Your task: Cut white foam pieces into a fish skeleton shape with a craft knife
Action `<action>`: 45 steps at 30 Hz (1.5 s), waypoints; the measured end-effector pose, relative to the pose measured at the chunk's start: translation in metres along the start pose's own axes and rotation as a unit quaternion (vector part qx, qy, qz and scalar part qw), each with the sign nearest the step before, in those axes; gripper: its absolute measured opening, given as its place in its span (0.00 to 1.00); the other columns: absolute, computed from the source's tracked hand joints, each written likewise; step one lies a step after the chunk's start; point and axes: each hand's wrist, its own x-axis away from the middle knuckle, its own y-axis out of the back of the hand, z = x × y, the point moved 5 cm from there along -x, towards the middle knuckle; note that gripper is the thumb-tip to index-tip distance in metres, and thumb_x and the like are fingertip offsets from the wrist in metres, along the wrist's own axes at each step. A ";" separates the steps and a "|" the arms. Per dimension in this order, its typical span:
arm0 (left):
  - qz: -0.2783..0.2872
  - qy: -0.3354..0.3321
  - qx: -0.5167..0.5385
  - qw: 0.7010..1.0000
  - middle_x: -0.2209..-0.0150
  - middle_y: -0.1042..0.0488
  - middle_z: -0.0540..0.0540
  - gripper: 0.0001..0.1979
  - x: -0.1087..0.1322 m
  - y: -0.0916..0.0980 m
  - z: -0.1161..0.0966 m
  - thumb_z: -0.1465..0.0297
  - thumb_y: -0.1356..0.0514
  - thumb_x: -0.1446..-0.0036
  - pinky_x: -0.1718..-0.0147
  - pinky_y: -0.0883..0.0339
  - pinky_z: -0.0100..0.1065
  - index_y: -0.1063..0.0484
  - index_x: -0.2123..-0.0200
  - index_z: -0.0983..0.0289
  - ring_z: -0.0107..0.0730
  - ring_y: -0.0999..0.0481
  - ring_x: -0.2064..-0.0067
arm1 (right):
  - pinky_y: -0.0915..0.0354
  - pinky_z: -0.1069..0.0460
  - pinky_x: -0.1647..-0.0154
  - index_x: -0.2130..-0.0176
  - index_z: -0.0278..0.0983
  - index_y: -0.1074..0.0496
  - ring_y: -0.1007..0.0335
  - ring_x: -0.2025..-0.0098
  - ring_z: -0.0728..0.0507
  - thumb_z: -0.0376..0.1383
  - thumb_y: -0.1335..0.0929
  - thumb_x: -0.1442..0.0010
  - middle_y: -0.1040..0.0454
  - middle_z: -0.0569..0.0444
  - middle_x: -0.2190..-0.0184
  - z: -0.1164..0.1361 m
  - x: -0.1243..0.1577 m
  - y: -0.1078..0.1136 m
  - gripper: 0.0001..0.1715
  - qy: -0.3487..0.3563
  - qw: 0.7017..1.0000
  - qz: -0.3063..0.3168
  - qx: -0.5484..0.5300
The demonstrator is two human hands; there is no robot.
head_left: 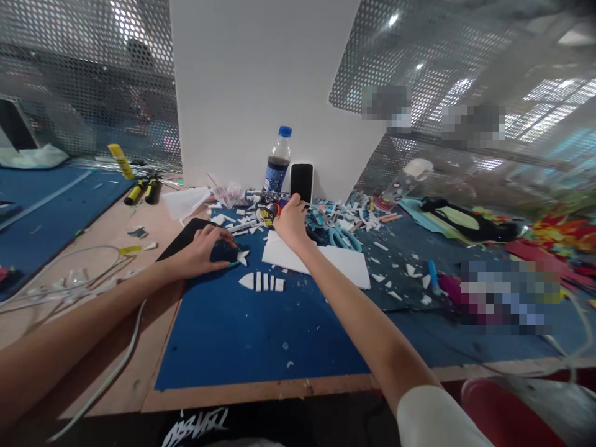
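Five flat white foam-like pieces (266,282) are cut but unjoined; just behind their row, a small white forked piece (243,257) is apparently pinched by the left hand (205,249); farther behind, a black-and-yellow cylinder (267,215) is touched by the right hand (292,221), finger closure unclear.

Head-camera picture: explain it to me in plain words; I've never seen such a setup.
There is no machine here: the hands are a person's own, bare. The camera sits on that person's head, looking forward and down. On the blue mat lies a row of white pieces, one pointed. A bottle and a phone stand behind, amid white scraps. The left hand seems to pinch a small white forked piece. The right hand is at a dark round item with yellow markings; its grip is unclear.
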 end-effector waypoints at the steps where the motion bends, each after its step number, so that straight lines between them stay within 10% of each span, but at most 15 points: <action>1: 0.000 0.000 0.000 1.000 0.53 0.31 0.59 0.20 0.000 0.000 0.000 0.58 0.43 0.45 0.49 0.47 0.49 0.36 0.53 0.62 0.48 0.39 0.47 | 0.40 0.41 0.52 0.47 0.22 0.49 0.37 0.51 0.31 0.24 0.35 0.49 0.39 0.30 0.53 0.000 0.001 0.000 0.31 0.002 1.000 0.001 0.000; 45: 0.012 -0.002 -0.011 1.000 0.52 0.32 0.60 0.21 0.000 0.001 0.001 0.56 0.44 0.44 0.49 0.46 0.51 0.38 0.52 0.62 0.48 0.39 0.47 | 0.36 0.42 0.58 0.43 0.20 0.50 0.37 0.50 0.28 0.27 0.30 0.48 0.36 0.25 0.53 -0.013 0.019 0.013 0.38 -0.030 0.993 0.083 0.084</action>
